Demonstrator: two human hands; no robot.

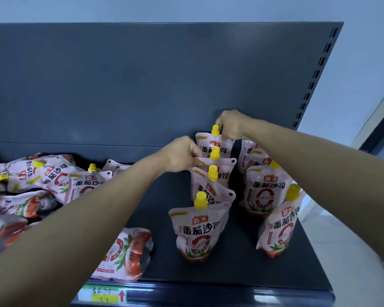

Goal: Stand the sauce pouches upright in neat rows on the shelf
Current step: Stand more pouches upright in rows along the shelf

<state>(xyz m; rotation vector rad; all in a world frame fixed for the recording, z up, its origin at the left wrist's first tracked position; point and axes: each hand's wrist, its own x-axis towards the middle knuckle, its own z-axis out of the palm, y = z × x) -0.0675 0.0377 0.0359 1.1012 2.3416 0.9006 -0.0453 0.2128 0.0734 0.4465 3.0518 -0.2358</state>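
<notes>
White and red sauce pouches with yellow caps stand in two rows on the dark shelf (235,269). The left row runs from the front pouch (200,231) back to the rearmost pouch (215,144). My right hand (230,124) pinches the top of that rearmost pouch beside its cap. My left hand (182,155) grips the left top corner of the second pouch from the back (227,165). The right row (264,191) stands under my right forearm, its back pouches partly hidden.
A heap of pouches (38,180) lies flat on the shelf's left part. One more pouch (124,255) lies near the front edge under my left forearm. A price label (104,294) sits on the shelf's front rail. The grey back panel (142,85) rises behind.
</notes>
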